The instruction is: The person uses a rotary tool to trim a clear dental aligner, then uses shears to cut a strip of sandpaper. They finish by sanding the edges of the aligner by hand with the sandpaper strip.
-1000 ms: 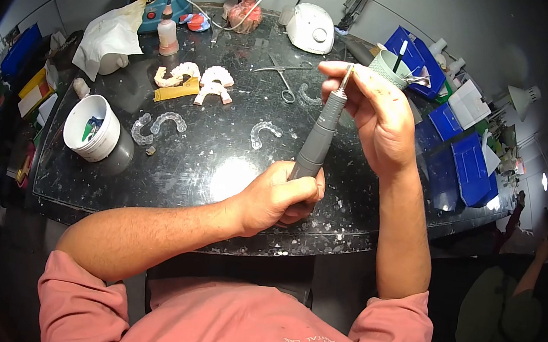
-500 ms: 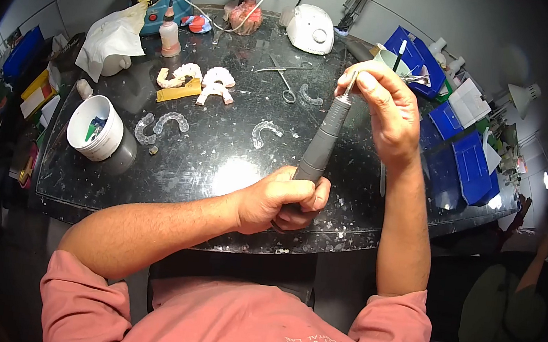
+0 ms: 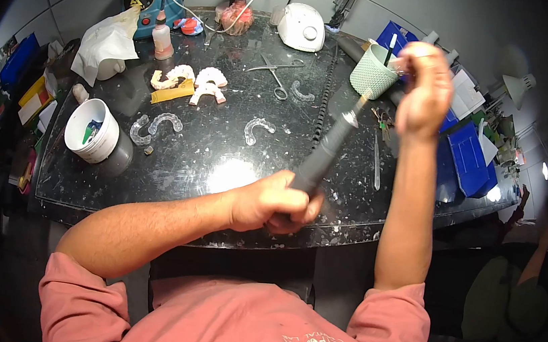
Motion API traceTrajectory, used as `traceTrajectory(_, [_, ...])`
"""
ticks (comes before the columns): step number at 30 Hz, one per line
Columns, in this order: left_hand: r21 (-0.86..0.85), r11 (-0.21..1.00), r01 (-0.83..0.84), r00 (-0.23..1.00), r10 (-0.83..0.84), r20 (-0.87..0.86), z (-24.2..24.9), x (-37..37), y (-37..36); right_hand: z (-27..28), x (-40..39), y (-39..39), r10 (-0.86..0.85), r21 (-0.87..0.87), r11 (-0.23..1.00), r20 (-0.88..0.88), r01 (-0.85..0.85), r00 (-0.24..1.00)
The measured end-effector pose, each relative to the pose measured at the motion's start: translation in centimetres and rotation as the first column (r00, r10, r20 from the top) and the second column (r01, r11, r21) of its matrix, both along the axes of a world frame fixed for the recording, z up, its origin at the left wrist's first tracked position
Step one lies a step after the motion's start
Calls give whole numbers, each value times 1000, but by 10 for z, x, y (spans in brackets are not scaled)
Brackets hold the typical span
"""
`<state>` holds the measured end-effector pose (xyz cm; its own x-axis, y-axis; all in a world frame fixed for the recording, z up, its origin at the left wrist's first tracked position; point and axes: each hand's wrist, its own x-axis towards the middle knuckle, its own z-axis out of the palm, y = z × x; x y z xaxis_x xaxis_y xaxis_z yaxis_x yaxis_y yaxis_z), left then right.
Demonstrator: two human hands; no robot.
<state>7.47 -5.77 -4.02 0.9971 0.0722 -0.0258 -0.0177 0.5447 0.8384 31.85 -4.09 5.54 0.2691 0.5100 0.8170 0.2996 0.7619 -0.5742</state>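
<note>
- Hands well apart: left hand (image 3: pixel 276 201) has its fingers wrapped tightly around the lower part of a dark grey, ribbed cylindrical handpiece (image 3: pixel 325 156), which slants up and to the right over the table
- Right hand (image 3: pixel 426 94) is raised beside the cup and off the handpiece, its fingers bent and blurred; I cannot tell whether they pinch anything small
- Handpiece's slim, pale tip (image 3: pixel 365 97) points toward the cup, touched by neither hand
- Glossy black, white-speckled tabletop (image 3: pixel 186 174) spreads beneath the handpiece
- White round plastic tub (image 3: pixel 110 142) at the left, with blue and green bits (image 3: pixel 91 128) inside
- Slim silver metal tool (image 3: pixel 377 159) lying lengthwise, between the handpiece and the right forearm
- Two clear, horseshoe-shaped plastic trays (image 3: pixel 177 121) just beside the tub, and a similar single tray (image 3: pixel 250 133) near the middle
- Mustard-yellow flat strip (image 3: pixel 171 92) against some cream and pink dental casts (image 3: pixel 210 77)
- Silver scissor-handled instrument (image 3: pixel 275 73) lying open, with another clear curved tray (image 3: pixel 301 94) near it
- Black coiled cord (image 3: pixel 323 102) running away from the handpiece's side
- Pale green textured cup (image 3: pixel 370 75) holding a black-and-white pen (image 3: pixel 390 49)
- White rounded box with a dial (image 3: pixel 300 27) at the far side
- Turquoise machine (image 3: pixel 161 6) at the far left, partly behind a pinkish bottle (image 3: pixel 162 42)
</note>
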Motion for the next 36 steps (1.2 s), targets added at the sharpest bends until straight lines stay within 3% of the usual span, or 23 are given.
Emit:
traceTrajectory(1, [139, 990, -17, 999, 21, -29, 8, -1, -7, 8, 25, 1, -103, 49, 993, -79, 107, 992])
traceTrajectory(3, [165, 986, -2, 1000, 0, 13, 5, 1, -9, 17, 40, -13, -273, -38, 961, -1, 272, 962])
traceTrajectory(5, [137, 990, -14, 1000, 14, 1, 2, 2, -5, 7, 37, -28, -204, -282, 921, 237, 268, 950])
traceTrajectory(7, [99, 995, -32, 999, 33, -7, 0, 3, -4, -8, 24, -45, -170, -546, 756, 369, 361, 914])
traceTrajectory(10, [118, 992, -49, 999, 50, -4, -1, 4, -5, -12, 9, -59, -282, -509, 674, 493, 535, 823])
traceTrajectory(11, [120, 992, -46, 999, 48, -9, -2, 4, -6, -9, 2, -60, -284, -511, 674, 488, 534, 825])
traceTrajectory(13, [116, 991, -59, 998, 59, 10, -3, 4, -6, -2, -19, -60, -212, -402, 873, 197, 276, 957])
traceTrajectory(14, [122, 991, -58, 998, 58, 6, -2, 4, -6, 5, -26, -65, -119, -382, 905, 188, 184, 975])
traceTrajectory(15, [116, 991, -67, 998, 67, 4, -1, 4, -6, 10, -34, -69, -120, -380, 906, 185, 184, 975])
traceTrajectory(18, [124, 989, -79, 997, 82, -18, 2, 5, -7, 19, -45, -77, 94, -482, 874, 283, 57, 954])
traceTrajectory(21, [125, 988, -92, 993, 100, -56, 5, 6, -9, 12, -55, -79, 222, -643, 747, 2, -169, 975])
traceTrajectory(23, [112, 988, -108, 990, 117, -73, 3, 8, -11, 4, -61, -81, 227, -659, 732, -7, -175, 974])
traceTrajectory(25, [105, 968, -226, 974, 225, 24, -7, 12, -15, -6, -68, -86, 205, -691, 719, 104, -77, 973])
traceTrajectory(28, [217, 946, -241, 967, 215, 136, -13, 13, -18, -22, -81, -98, 136, -731, 682, 157, 22, 978])
traceTrajectory(29, [250, 927, -282, 952, 237, 195, -14, 14, -22, -23, -80, -97, 139, -731, 683, 156, 19, 978])
traceTrajectory(31, [419, 854, -308, 951, 257, 174, -3, 11, -28, -28, -76, -97, -31, -632, 753, 240, 181, 970])
traceTrajectory(32, [646, 633, -427, 902, 354, 249, 4, 6, -33, -34, -68, -93, -37, -588, 773, 331, 237, 943])
traceTrajectory(33, [801, 335, -496, 840, 417, 346, 14, -2, -40, -37, -57, -90, -44, -537, 794, 417, 285, 908])
traceTrajectory(35, [721, 305, -622, 778, 343, 526, 25, -25, -48, -35, -43, -93, 38, -470, 705, 773, 531, 633])
traceTrajectory(36, [682, 350, -642, 764, 215, 608, 15, -41, -50, -36, -44, -94, 84, -506, 647, 791, 570, 607])
